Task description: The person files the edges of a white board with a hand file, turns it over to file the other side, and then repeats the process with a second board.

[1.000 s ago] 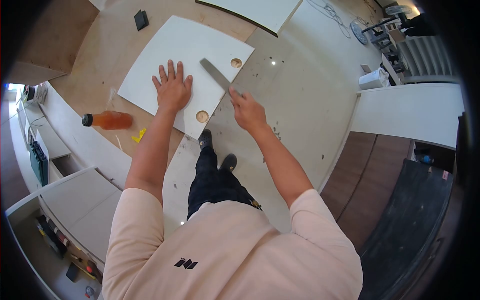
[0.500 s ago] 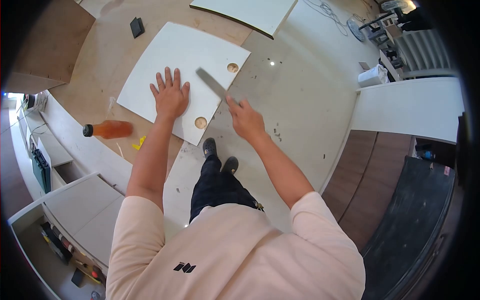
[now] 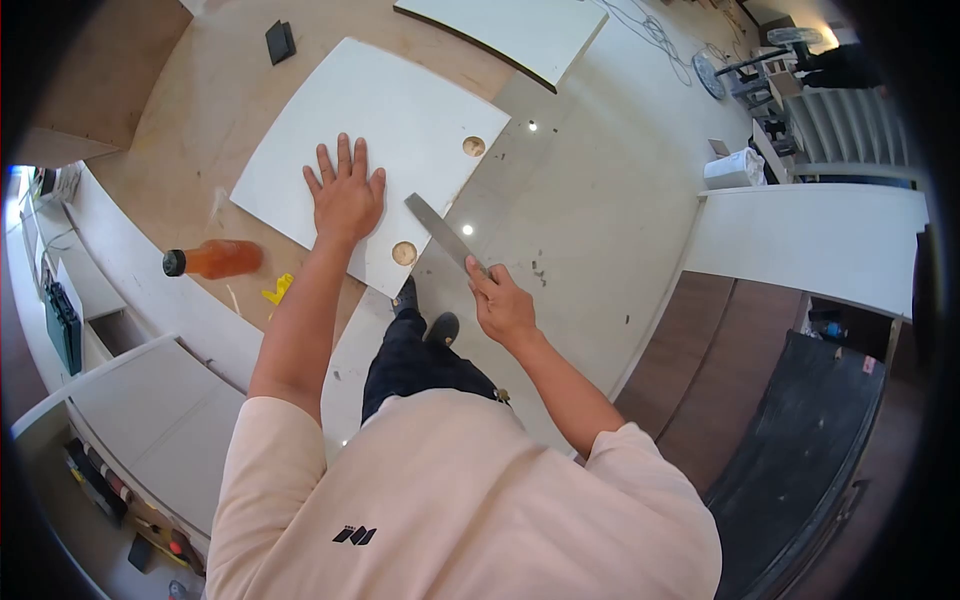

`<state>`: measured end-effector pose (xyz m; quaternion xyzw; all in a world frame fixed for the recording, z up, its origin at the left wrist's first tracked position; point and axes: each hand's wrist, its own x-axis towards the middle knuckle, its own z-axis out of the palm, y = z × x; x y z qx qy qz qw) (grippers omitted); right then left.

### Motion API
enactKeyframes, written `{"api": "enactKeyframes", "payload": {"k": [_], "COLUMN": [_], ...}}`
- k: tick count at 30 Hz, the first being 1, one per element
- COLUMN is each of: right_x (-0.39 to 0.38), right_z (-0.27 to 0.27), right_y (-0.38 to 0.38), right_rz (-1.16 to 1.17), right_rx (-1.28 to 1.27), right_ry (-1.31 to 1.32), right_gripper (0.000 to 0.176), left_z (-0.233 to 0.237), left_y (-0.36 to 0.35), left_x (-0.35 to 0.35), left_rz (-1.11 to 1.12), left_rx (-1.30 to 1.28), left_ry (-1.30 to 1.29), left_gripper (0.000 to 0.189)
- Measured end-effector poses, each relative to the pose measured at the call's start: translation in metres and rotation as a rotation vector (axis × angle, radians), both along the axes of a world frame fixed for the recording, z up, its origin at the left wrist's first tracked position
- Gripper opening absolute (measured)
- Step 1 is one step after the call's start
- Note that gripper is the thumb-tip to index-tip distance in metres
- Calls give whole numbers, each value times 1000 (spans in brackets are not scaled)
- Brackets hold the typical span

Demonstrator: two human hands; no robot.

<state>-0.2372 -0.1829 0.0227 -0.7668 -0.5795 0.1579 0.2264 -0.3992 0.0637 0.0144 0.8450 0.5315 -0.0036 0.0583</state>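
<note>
A white cabinet door panel (image 3: pixel 400 110) lies on the brown board, with two round hinge holes near its right edge. My left hand (image 3: pixel 346 205) rests flat on the panel, fingers spread. In my right hand (image 3: pixel 503 305) is a flat metal file (image 3: pixel 440 228), its handle end inside my closed fingers. The blade points up and left, and its tip overlaps the panel's right edge close to the lower hinge hole (image 3: pixel 404 253).
An orange bottle (image 3: pixel 222 259) with a black cap lies at left, near a yellow object (image 3: pixel 278 289). A second white panel (image 3: pixel 510 30) and a small dark object (image 3: pixel 280 42) lie further back. Brown panels (image 3: pixel 690 350) stand at right; an open drawer (image 3: pixel 120 500) holds tools at lower left.
The file and my right hand have moved down along the panel's right edge, toward the lower hinge hole. My left hand stays flat on the panel. One foot has shifted, and the view has turned slightly.
</note>
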Motion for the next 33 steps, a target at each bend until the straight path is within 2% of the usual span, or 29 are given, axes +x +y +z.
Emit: {"api": "enactKeyframes", "payload": {"k": [2, 4, 7, 11, 13, 16, 18, 20, 21, 22, 24, 27, 28, 29, 30, 31, 32, 33], "right_x": [-2, 13, 16, -1, 4, 51, 78, 96, 102, 107, 115, 119, 115, 110, 103, 100, 99, 95], "right_z": [-3, 0, 5, 2, 0, -9, 4, 19, 24, 28, 16, 1, -3, -8, -11, -13, -12, -12], "right_y": [5, 60, 70, -3, -14, 25, 34, 29, 23, 18, 3, -14, -22, -30, -36, -35, -30, -27], "right_rz": [-17, -33, -35, -33, -88, -290, -347, -348, -322, -296, -198, -46, -8, 12, 40, 73, 88, 98], "right_rx": [-37, -72, -116, -70, -89, 46, 110, 119, 103, 91, 92, 66, 46, 47, 46, 54, 36, 14], "right_ry": [0, -41, -90, 8, -10, -34, 23, 48, 43, 38, -12, -4, 15, 17, 12, 1, 1, 6], "right_gripper": [43, 47, 49, 45, 43, 42, 41, 41, 41, 41, 42, 45, 46, 46, 47, 48, 48, 48], "left_z": [1, 3, -1, -6, -4, 2, -4, -5, -3, 13, 7, 16, 16, -14, -15, 3, 10, 10], "left_y": [-3, -3, 3, 3, 0, -2, -20, -64, -93, -122, -177, -172, -143, -108, -74, -52, -31, -28], "left_x": [-2, 1, -3, -3, -4, 3, 11, 34, 50, 67, 84, 82, 72, 55, 42, 32, 26, 25], "left_rz": [-1, -5, -13, 6, 10, 36, 75, -36, -136, -263, -599, -663, -417, -233, -77, 90, 264, 279], "left_rx": [-17, -13, 2, 4, 0, 4, 8, 42, 27, -131, -269, -85, -96, 33, 203, 218, 58, 44], "left_ry": [9, -3, -23, -68, -67, -61, -51, -12, -97, -150, -392, -363, -402, -585, -543, -270, -144, -89], "left_gripper": [63, 62, 61, 60, 60, 61, 62, 67, 67, 68, 58, 43, 41, 39, 42, 55, 68, 70]}}
